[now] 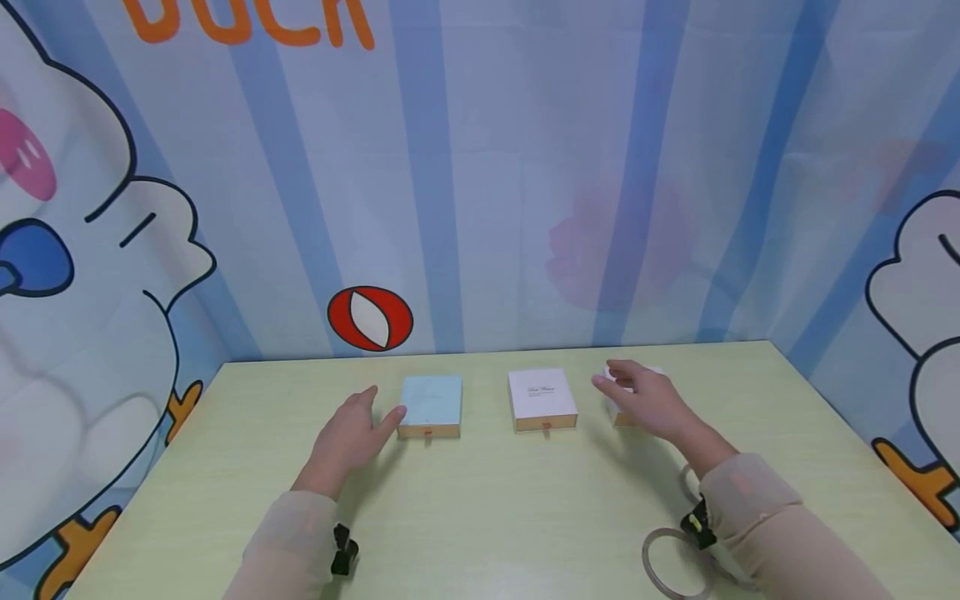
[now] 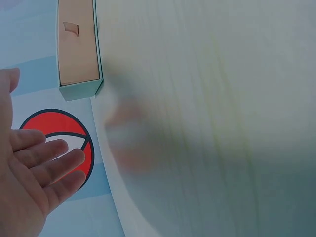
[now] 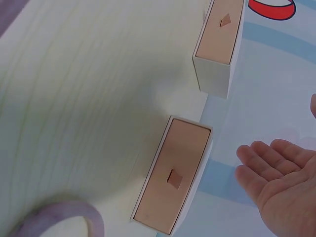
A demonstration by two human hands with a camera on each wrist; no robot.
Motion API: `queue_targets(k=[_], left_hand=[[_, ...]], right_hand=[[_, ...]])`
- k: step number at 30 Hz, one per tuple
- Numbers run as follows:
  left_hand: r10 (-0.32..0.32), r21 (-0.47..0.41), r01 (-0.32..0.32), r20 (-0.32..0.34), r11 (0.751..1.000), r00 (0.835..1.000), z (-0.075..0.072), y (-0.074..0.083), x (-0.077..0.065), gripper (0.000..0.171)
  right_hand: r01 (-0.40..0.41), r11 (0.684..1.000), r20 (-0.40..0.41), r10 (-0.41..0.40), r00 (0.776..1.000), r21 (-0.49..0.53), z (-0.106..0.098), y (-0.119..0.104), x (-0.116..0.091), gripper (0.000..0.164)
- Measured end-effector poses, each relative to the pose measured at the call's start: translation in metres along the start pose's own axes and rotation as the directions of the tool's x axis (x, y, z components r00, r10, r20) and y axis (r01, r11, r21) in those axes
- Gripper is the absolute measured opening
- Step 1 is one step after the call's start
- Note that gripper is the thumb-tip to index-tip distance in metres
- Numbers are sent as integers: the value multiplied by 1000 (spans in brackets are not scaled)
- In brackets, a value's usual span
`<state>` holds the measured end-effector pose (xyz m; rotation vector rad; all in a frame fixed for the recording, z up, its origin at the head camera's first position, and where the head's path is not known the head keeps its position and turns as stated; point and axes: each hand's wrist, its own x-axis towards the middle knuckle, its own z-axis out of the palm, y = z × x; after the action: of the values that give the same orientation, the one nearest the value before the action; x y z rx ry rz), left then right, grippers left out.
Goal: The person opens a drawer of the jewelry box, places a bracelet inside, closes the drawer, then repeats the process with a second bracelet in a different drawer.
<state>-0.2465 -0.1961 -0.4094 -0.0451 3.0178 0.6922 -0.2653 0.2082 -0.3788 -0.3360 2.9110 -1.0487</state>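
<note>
Three small boxes sit in a row toward the far side of the pale table (image 1: 480, 517), tan fronts and little pull tabs facing the person. On the left it's the light blue box (image 1: 432, 400), and the left hand (image 1: 351, 433) is right beside it, fingers and thumb spread apart and grasping nothing, with a gap to the box showing in the left wrist view. Middle spot: the white box (image 1: 543, 396) with dark lettering on its lid, standing between the hands. Over to the right, the right hand (image 1: 652, 404) hovers by the right-hand white box (image 3: 173, 175), partly covering it from the head view; fingers loosely extended, nothing in the grasp. A greyish cable (image 1: 646, 554) loops below the right forearm, and behind it all hangs a blue-striped backdrop (image 1: 517, 208).
</note>
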Motion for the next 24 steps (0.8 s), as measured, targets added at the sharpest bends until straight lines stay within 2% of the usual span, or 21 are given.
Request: queue_targets(k=[19,24], left_hand=[[3,-21,-2,8,1000,1000,-1,4,0,75],[0,-30,0,11,1000,1000,-1,5,0,74]], right_hand=[[79,997,9,-79,997,-12,15,-18,0,65],[94,996,19,-94,995,5,20,-22,0,68]])
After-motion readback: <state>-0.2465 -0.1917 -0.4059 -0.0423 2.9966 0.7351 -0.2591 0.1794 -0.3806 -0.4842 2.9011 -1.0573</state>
